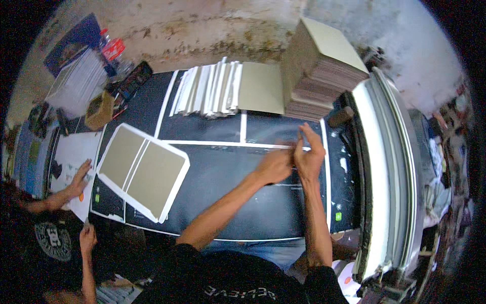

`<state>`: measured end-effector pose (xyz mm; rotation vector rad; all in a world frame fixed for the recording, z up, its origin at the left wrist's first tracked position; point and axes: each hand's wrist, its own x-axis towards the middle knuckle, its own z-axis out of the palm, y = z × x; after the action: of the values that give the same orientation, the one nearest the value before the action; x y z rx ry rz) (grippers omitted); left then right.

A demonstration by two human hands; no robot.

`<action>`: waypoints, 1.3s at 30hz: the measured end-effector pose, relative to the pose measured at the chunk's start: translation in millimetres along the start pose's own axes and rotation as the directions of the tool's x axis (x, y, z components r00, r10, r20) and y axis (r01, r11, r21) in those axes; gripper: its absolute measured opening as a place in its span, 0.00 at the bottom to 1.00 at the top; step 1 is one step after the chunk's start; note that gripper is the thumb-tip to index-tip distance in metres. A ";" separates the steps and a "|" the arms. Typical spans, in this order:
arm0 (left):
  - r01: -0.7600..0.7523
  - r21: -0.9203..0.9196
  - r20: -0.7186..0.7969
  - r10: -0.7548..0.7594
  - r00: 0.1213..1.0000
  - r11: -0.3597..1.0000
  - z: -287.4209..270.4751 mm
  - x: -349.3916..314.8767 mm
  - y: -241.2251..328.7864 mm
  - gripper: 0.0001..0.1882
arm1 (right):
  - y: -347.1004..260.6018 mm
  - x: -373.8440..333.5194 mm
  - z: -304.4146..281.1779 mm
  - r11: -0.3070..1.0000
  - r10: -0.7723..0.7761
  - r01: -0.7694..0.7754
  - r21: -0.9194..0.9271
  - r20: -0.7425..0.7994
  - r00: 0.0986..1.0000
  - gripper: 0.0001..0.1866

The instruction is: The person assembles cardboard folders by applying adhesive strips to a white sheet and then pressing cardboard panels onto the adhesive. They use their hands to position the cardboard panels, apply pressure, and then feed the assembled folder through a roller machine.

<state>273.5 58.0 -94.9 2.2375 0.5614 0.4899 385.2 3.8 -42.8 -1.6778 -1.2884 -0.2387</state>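
Note:
My left hand (277,166) and my right hand (310,154) meet above the right part of a dark tabletop (223,187) marked with white lines. The left hand's fingers are curled in against the right hand's palm side and blurred; anything between them is too small to make out. My right hand is raised with its fingers apart, partly bent and pointing away from me. To the left of my forearms lies a book cover blank (157,169): two grey-beige boards and a narrow spine strip, with white paper edges around them.
At the back stand a tall stack of grey boards (324,66), a single flat board (261,87) and a row of white strips (207,88). On the right is a long machine with a white roller (382,167). A co-worker's hand (80,178) rests on white paper (76,152) at left, near a bottle (112,49).

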 end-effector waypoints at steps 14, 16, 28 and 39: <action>-0.140 -0.984 -0.087 -0.381 0.920 -0.113 1.5 33.2 -40.7 0.24 | -38.4 23.0 42.0 0.778 0.379 -0.435 0.453 0.213 0.900 0.11; -0.142 -0.989 -0.122 -0.307 0.944 -0.045 -22.9 35.4 -51.9 0.27 | -9.7 31.4 65.0 0.806 0.360 -0.414 0.423 0.206 0.910 0.12; 0.084 -0.673 -0.241 -0.325 0.915 0.735 -49.9 22.8 -41.0 0.25 | -4.0 1.0 81.2 0.930 0.206 -0.255 0.266 0.200 0.958 0.11; -0.200 -0.891 -0.368 -0.387 0.846 0.408 -40.8 23.3 -46.0 0.12 | 4.6 -12.3 85.4 0.936 0.165 -0.184 0.301 0.088 0.982 0.08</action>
<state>261.3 122.4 -99.8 0.9358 0.4981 1.0731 351.5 62.1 -96.9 -1.5260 -1.1459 0.1175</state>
